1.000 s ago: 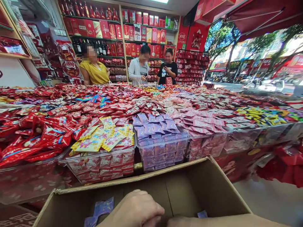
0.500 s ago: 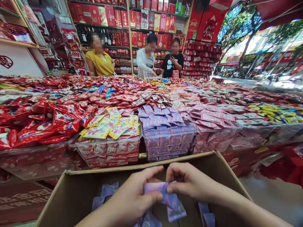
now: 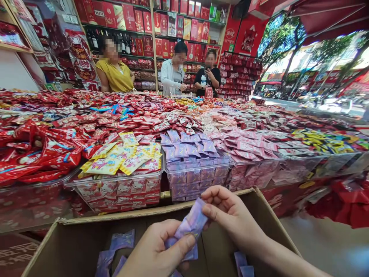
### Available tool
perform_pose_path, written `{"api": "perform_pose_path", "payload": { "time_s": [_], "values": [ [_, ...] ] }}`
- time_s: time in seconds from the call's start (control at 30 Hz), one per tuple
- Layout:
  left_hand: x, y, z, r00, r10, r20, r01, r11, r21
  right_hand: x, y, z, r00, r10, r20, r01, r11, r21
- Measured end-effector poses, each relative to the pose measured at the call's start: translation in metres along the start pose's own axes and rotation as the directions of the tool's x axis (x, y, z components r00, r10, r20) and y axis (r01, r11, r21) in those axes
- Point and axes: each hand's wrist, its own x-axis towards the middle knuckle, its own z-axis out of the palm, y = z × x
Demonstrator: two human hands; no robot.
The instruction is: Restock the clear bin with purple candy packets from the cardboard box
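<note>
Over a cardboard box (image 3: 273,219), my left hand (image 3: 161,250) is closed around purple candy packets (image 3: 191,221), its thumb pressed on the lower one. My right hand (image 3: 230,215) pinches the upper end of the top packet between thumb and fingers. Inside the box lie more purple packets, such as one at the left (image 3: 122,239) and one at the right (image 3: 240,262). Just beyond the box stands a clear bin (image 3: 198,169) stacked with the same kind of purple packets. How many packets my left hand holds is partly hidden by its fingers.
Clear bins run along the display: red bags (image 3: 43,150) at the left, yellow-and-white packets (image 3: 123,154), then pink packets (image 3: 245,142). Behind the display are three people, one in a yellow top (image 3: 117,75). Shelves of red boxes (image 3: 127,17) line the back.
My hands have raised and turned the packets, with the top one now slanted upward. My right hand has shifted its pinch to the upper end. The view has moved slightly.
</note>
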Motion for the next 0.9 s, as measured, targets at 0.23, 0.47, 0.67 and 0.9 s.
{"api": "perform_pose_path", "payload": {
  "time_s": [0.23,0.47,0.67,0.9],
  "values": [
    [0.004,-0.007,-0.003,0.997,-0.035,-0.075,0.021,0.983,-0.184,-0.005,0.000,-0.010,0.970,-0.235,0.064,0.244,0.935,-0.259],
    [0.008,-0.001,-0.001,0.998,-0.056,0.024,0.060,0.837,-0.544,-0.018,0.008,-0.006,0.983,-0.101,0.151,0.147,0.930,-0.336],
    [0.002,0.009,-0.008,0.999,0.004,-0.035,-0.016,0.933,-0.361,-0.015,0.003,0.007,0.974,-0.167,0.153,0.195,0.962,-0.190],
    [0.003,0.003,-0.006,0.996,0.076,0.049,-0.062,0.967,-0.249,-0.006,0.003,0.010,0.986,0.037,0.165,-0.031,0.999,-0.043]
  ]
}}
